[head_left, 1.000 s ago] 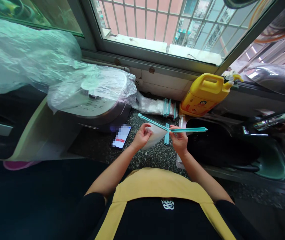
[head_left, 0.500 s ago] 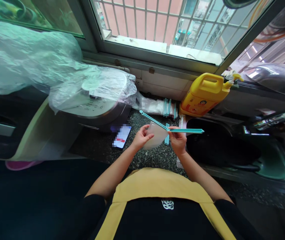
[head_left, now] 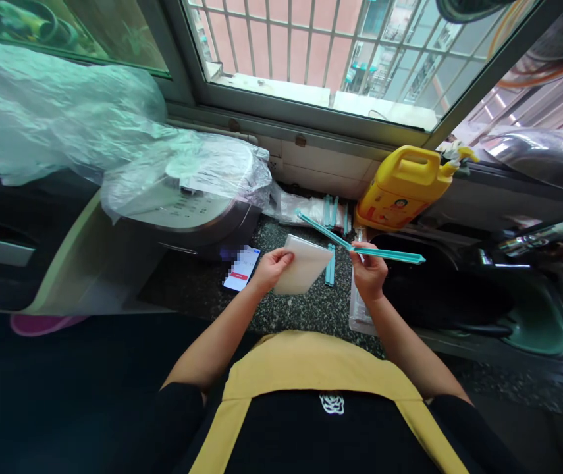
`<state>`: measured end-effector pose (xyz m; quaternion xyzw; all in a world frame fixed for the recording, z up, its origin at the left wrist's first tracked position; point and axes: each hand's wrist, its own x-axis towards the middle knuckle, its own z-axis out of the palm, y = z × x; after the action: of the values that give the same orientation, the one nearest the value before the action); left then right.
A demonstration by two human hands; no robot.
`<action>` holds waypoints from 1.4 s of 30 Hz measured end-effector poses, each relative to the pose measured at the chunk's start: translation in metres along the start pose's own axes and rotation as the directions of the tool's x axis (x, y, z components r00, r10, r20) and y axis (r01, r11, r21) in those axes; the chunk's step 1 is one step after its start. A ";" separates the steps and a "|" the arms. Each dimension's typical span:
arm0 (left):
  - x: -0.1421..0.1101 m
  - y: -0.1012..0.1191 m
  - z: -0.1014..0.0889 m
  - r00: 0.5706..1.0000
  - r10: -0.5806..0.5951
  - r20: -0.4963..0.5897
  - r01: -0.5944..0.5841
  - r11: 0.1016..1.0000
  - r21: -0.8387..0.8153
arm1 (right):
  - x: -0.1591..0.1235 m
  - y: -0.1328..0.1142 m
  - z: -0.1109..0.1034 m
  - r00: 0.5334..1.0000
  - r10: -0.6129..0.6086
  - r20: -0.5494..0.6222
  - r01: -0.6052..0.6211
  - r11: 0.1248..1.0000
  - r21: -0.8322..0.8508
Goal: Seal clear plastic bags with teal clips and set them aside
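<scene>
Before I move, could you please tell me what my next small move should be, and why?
I would probably ease the teal clip toward the whitish packet: its two arms are spread wide, the right hand holds it near the hinge, and the left hand holds the packet just apart from it.

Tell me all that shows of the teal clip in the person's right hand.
The teal clip has two long, narrow arms, apparently plastic, meeting at a joint and spread into a wide V. One arm slants up toward the window; the other points right, its far end over the black pan in view. The right hand pinches it near the joint, and nothing else visibly touches it. The pale packet is apart from it, to its left.
</scene>
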<state>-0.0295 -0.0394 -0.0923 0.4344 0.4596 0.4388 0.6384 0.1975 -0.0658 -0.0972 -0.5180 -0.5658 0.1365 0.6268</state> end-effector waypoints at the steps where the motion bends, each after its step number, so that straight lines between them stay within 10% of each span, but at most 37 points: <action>1: -0.001 0.001 0.000 1.000 -0.001 0.000 0.001 1.000 0.000 | 0.001 0.000 -0.001 1.000 -0.023 0.015 0.023 0.999 -0.027; 42: -0.002 -0.002 0.013 0.947 -0.315 -0.056 0.292 0.921 -0.257 | -0.021 -0.014 -0.004 0.873 -0.246 0.420 0.327 0.936 -0.133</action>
<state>-0.0174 -0.0438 -0.0913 0.2540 0.4937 0.4082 0.7246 0.1879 -0.0896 -0.0975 -0.4495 -0.7626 0.0863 0.4571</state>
